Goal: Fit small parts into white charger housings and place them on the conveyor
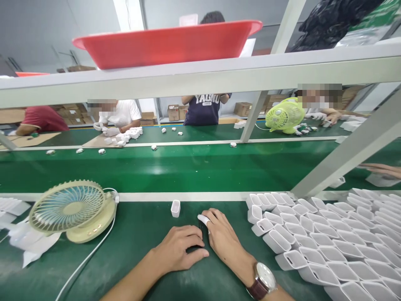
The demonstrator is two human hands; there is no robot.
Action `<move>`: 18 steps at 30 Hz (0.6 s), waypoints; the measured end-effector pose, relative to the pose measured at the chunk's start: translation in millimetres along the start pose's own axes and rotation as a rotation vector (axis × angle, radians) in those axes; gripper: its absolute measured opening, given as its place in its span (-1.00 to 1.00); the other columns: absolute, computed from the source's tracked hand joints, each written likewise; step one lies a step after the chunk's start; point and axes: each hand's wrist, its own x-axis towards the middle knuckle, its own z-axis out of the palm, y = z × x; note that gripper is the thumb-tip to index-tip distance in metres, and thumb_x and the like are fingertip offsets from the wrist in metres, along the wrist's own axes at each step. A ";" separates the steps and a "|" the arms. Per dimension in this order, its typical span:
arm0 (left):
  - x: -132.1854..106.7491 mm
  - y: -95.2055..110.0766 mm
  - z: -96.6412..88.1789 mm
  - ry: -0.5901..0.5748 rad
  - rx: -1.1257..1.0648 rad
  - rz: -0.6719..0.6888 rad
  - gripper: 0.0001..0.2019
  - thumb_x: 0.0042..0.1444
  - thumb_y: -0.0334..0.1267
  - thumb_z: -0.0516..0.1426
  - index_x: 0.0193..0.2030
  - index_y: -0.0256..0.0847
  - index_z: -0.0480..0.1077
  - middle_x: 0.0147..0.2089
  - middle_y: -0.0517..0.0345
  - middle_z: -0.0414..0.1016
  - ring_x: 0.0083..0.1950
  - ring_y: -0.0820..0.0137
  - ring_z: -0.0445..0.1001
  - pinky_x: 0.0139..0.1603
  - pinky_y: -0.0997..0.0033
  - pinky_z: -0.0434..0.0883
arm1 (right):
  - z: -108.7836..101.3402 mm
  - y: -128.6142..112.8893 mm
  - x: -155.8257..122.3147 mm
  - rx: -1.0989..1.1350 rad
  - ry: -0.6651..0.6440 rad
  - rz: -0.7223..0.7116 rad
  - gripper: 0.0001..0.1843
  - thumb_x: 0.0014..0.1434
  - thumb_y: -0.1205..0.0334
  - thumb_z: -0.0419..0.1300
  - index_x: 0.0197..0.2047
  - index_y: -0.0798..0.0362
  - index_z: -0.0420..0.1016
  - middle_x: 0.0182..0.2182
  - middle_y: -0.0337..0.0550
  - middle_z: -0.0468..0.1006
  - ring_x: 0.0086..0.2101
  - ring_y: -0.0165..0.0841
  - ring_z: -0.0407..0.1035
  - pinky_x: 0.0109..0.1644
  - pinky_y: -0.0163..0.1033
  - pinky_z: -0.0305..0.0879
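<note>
Dark pc (203, 228) btwn L hand (184, 246) & R hand (220, 235), mostly hidden; both curled at it, can't tell if gripped. One cup (176, 208) alone ahead; many cups (326, 242) massed R, done vs left unclear.

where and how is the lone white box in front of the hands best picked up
Probably by the outer side walls just below the rim of the lone white box, pinched between thumb and fingers. It seems to stand with its open end up, so come from above and the near side: the left hand is close, and the white rail runs behind it.
</note>
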 end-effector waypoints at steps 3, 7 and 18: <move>-0.2 -1.0 0.8 0.014 -0.013 0.001 -0.82 0.32 -0.15 0.22 -0.23 -0.21 0.53 -0.19 0.04 0.61 -0.20 0.36 0.61 -0.18 0.45 0.54 | -0.2 -0.3 0.3 -0.004 -0.027 0.023 -0.40 0.12 0.66 -0.01 0.14 0.06 0.50 0.03 0.00 0.57 0.07 -0.09 0.34 0.12 0.06 0.44; 0.1 -1.4 1.3 0.010 -0.017 -0.003 -0.81 0.31 -0.14 0.22 -0.23 -0.22 0.53 -0.18 0.04 0.61 -0.20 0.37 0.61 -0.17 0.47 0.53 | -2.2 -2.0 2.1 -0.014 -0.056 0.044 -0.40 0.11 0.68 -0.01 0.13 0.09 0.52 0.04 -0.02 0.58 0.08 -0.10 0.34 0.14 0.01 0.42; 1.7 1.0 1.9 0.038 -0.028 -0.016 -0.80 0.32 -0.15 0.21 -0.26 -0.22 0.52 -0.22 0.07 0.61 -0.25 0.39 0.59 -0.20 0.48 0.50 | -0.5 -2.6 1.7 -0.027 -0.025 0.045 -0.44 0.14 0.67 -0.01 0.10 0.11 0.53 0.01 -0.01 0.61 0.07 -0.10 0.36 0.12 0.00 0.43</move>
